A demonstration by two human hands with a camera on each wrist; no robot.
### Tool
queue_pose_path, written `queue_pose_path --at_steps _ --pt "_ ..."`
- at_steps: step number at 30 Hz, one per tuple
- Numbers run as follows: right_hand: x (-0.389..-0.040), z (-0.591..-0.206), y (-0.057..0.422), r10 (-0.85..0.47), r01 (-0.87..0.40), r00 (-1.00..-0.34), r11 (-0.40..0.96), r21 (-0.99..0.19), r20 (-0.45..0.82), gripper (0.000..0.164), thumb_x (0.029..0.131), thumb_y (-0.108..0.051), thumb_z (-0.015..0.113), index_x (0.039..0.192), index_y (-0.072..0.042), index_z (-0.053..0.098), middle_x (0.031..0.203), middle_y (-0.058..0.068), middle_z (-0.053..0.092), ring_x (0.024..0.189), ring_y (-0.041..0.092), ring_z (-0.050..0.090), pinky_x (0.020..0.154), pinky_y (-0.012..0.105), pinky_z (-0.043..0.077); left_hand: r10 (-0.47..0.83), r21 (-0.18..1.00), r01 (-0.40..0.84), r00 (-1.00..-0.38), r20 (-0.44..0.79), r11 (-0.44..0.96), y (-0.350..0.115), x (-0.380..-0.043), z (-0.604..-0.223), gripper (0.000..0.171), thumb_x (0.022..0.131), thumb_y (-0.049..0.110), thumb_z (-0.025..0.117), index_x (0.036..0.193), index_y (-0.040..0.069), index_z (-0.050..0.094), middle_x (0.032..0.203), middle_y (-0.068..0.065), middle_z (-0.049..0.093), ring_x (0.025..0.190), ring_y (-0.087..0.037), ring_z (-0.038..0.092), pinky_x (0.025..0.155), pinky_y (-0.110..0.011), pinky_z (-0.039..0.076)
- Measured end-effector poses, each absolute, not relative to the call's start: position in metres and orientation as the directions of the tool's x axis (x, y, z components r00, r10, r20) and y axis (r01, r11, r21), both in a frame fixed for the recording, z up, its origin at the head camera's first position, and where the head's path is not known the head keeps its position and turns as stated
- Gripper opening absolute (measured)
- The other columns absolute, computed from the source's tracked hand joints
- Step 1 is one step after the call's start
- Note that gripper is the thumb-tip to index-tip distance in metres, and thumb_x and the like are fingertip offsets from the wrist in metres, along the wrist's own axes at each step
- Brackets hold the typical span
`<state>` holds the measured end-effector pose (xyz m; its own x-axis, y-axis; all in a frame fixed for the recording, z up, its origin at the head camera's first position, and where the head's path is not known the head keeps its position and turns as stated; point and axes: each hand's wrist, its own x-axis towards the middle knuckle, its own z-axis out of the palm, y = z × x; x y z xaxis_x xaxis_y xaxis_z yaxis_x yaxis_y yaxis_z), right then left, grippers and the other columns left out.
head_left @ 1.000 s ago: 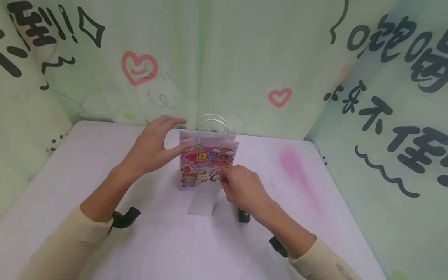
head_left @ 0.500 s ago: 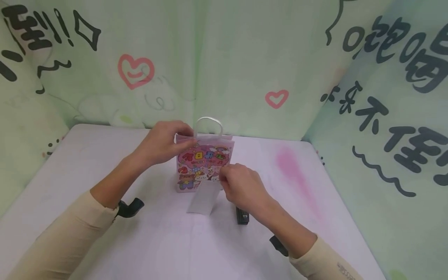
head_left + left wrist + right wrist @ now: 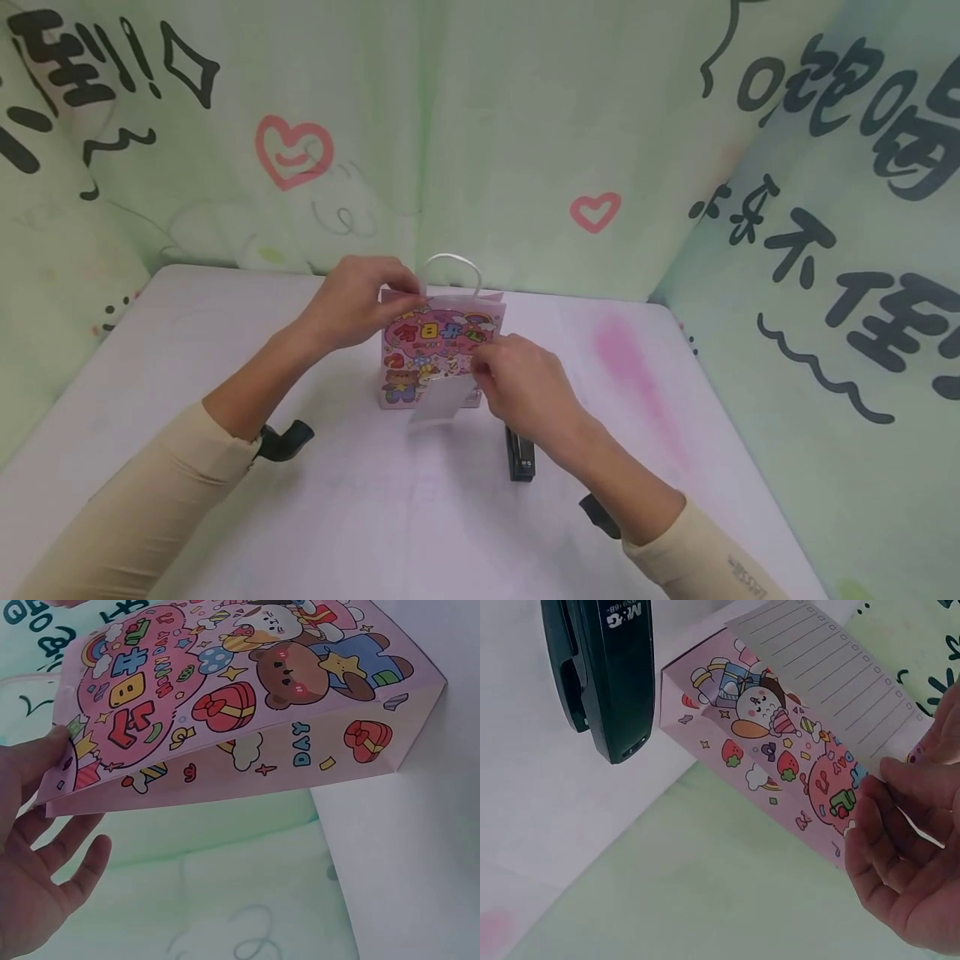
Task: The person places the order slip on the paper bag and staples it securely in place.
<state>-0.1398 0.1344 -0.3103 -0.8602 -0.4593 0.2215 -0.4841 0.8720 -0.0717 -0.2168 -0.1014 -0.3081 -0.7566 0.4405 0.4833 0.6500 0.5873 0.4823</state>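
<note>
A pink paper gift bag with cartoon animals stands upright on the table, its white handle looped above. My left hand pinches the bag's top left edge; in the left wrist view the thumb lies on the printed front and the other fingers are behind. In front of the bag, my right hand pinches a white lined sheet with small checkboxes. The right wrist view shows this lined paper overlapping the bag's front. A black stapler lies just below the right hand.
The white table carries a pink smear at the right. Green curtains with hearts and black lettering stand behind and at both sides. Black wrist mounts sit under both forearms.
My left hand has moved right onto the bag's top edge and now pinches it. The right hand has risen slightly with the sheet, uncovering more of the stapler.
</note>
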Motion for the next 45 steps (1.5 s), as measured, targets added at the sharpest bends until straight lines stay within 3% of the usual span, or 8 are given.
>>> queue_pose_path --at_steps 17,29,45 --pt "-0.159 -0.289 0.128 -0.422 -0.506 -0.829 0.844 -0.174 0.366 0.011 0.084 -0.018 0.073 0.094 -0.013 0.072 0.081 -0.002 0.069 0.071 0.010 0.062 0.060 0.022 0.051 0.430 0.508 0.627 -0.778 0.459 0.591 -0.102 -0.215 -0.310 0.012 0.086 0.024 0.073 0.095 0.016 0.073 0.090 0.005 0.070 0.085 -0.010 0.065 0.075 -0.031 0.053" --pt "-0.169 -0.281 0.120 -0.356 -0.449 -0.840 0.880 -0.155 0.409 0.011 0.086 -0.021 0.070 0.091 -0.013 0.075 0.077 -0.002 0.069 0.064 0.009 0.060 0.049 0.020 0.046 0.443 0.497 0.648 -0.759 0.477 0.577 -0.105 -0.216 -0.312 0.011 0.086 0.021 0.073 0.096 0.015 0.073 0.090 0.005 0.070 0.082 -0.009 0.063 0.071 -0.029 0.051" --pt "-0.174 -0.283 0.117 -0.300 -0.405 -0.830 0.904 -0.139 0.470 0.015 0.085 -0.026 0.073 0.092 -0.014 0.076 0.081 0.000 0.073 0.066 0.012 0.063 0.047 0.022 0.044 0.475 0.489 0.691 -0.722 0.503 0.533 -0.108 -0.217 -0.313 0.012 0.088 0.021 0.070 0.098 0.015 0.073 0.090 0.006 0.070 0.078 -0.009 0.059 0.067 -0.029 0.049"
